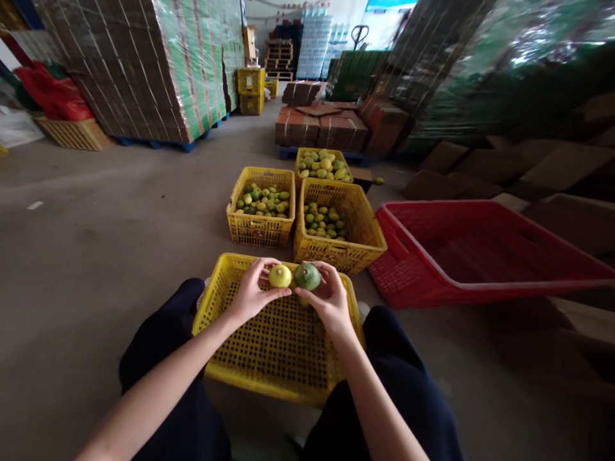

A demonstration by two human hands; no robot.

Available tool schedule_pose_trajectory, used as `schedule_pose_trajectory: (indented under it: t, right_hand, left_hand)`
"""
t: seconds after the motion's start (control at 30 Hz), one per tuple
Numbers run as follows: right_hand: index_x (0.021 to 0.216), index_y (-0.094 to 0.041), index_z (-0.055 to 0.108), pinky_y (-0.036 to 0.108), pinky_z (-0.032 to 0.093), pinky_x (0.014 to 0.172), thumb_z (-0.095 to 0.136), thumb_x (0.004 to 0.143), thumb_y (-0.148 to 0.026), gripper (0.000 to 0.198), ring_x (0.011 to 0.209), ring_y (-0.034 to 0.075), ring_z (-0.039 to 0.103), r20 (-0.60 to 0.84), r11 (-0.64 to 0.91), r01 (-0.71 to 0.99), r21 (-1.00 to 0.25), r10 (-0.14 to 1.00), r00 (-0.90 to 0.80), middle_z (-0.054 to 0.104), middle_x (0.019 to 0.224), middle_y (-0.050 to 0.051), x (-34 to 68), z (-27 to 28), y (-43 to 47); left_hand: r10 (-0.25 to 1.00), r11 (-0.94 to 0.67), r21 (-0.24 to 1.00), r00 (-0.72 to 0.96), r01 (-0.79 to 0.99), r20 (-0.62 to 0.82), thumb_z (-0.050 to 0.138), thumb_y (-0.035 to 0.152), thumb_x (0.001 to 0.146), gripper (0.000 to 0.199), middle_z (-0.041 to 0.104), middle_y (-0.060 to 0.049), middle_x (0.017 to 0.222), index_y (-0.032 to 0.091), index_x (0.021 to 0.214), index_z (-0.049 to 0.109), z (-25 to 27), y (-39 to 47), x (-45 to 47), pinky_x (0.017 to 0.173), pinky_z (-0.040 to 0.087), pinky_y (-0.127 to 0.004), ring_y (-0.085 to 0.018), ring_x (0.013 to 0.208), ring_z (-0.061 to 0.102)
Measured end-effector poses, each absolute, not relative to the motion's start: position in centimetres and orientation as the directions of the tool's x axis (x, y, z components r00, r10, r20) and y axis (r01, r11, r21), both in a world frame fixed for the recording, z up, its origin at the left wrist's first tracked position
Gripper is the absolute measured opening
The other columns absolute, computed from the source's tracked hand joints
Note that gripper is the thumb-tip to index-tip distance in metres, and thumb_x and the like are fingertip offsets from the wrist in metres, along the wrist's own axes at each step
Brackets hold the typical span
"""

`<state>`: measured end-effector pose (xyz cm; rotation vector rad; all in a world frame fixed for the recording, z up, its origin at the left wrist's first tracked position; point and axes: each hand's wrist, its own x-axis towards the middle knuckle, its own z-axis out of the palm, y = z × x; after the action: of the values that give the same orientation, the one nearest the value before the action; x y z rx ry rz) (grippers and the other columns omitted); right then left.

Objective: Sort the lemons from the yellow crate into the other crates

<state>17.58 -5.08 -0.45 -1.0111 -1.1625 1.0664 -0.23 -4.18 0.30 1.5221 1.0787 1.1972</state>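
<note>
My left hand (257, 291) is closed around a yellow lemon (280, 276), fingers behind it and thumb below. In my right hand (329, 294) is a green lemon (307, 276), gripped the same way. The two fruits are held side by side, close together, above a yellow plastic crate (262, 342) between my knees. Perforations cover the crate's floor; a few dim fruits seem to lie at its right side, partly hidden by my right hand and arm.
Ahead stand a yellow crate (259, 221) of mixed green and yellow lemons, another (368, 224) partly filled, and a third (298, 168) behind. A large red basket (398, 256) is at the right. Wrapped pallet stacks (144, 70) and flattened cardboard (321, 128) bound the floor.
</note>
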Motion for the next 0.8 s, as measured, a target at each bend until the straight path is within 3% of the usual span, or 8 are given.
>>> schedule_pose_trajectory:
  t: [0.23,0.33,0.43,0.53,0.67,0.8]
  right_hand:
    - [0.106,-0.027,0.062,0.042,0.052,0.092,0.086,0.059,-0.034,0.054,0.102,0.025,0.063,0.243,0.246,-0.034,-0.969,0.967,0.073,0.066,0.111,0.006,17.4,-0.7,-5.3]
    - [0.105,-0.027,0.062,0.041,0.054,0.088,0.087,0.058,-0.034,0.054,0.095,0.024,0.064,0.235,0.237,-0.028,-0.971,0.969,0.078,0.068,0.1,0.004,17.4,-0.8,-5.3]
    - [0.107,-0.027,0.062,0.04,0.055,0.087,0.087,0.058,-0.037,0.056,0.093,0.024,0.067,0.174,0.178,-0.073,-0.981,0.983,0.052,0.071,0.098,0.003,17.5,-0.5,-5.3]
    - [0.102,-0.026,0.064,0.039,0.056,0.084,0.086,0.06,-0.043,0.051,0.09,0.024,0.069,0.088,0.092,-0.122,-0.988,0.995,0.037,0.073,0.095,0.003,17.7,-0.4,-5.3]
    - [0.095,-0.024,0.065,0.035,0.059,0.066,0.073,0.071,-0.059,0.043,0.074,0.022,0.07,-0.011,-0.006,-0.157,-0.988,0.999,0.033,0.073,0.08,0.002,17.5,-0.7,-5.3]
    - [0.091,-0.023,0.066,0.033,0.059,0.056,0.062,0.077,-0.067,0.046,0.07,0.022,0.069,-0.036,-0.029,-0.206,-0.978,0.999,0.032,0.072,0.079,0.003,16.8,-1.4,-5.1]
  left_hand:
    - [0.905,-0.422,0.876,0.166,0.232,0.392,0.082,0.04,0.07,0.042,0.061,-0.006,0.106,0.024,0.104,0.063,0.3,-4.2,-0.8,0.075,0.05,-0.029,-0.019,0.092,0.059]
    - [0.908,-0.414,0.884,0.161,0.216,0.386,0.082,0.04,0.069,0.043,0.061,-0.006,0.106,0.024,0.104,0.064,0.2,-4.2,-0.7,0.075,0.051,-0.029,-0.019,0.092,0.059]
    - [0.949,-0.296,0.949,0.142,0.106,0.28,0.084,0.042,0.066,0.049,0.062,-0.007,0.109,0.022,0.105,0.063,0.0,-4.0,-0.6,0.075,0.051,-0.029,-0.018,0.089,0.061]
    - [0.982,-0.061,0.994,0.174,-0.087,0.075,0.083,0.052,0.063,0.058,0.065,-0.007,0.102,0.019,0.105,0.061,-0.1,-3.7,-0.4,0.071,0.053,-0.029,-0.017,0.082,0.063]
    - [0.955,0.201,0.948,0.266,-0.248,-0.133,0.071,0.07,0.065,0.061,0.067,-0.004,0.082,0.017,0.093,0.059,-0.4,-3.5,-0.2,0.061,0.052,-0.028,-0.016,0.068,0.063]
    - [0.939,0.285,0.914,0.277,-0.287,-0.205,0.064,0.074,0.069,0.061,0.065,-0.002,0.069,0.016,0.087,0.06,-1.1,-3.4,0.1,0.058,0.049,-0.026,-0.013,0.059,0.062]
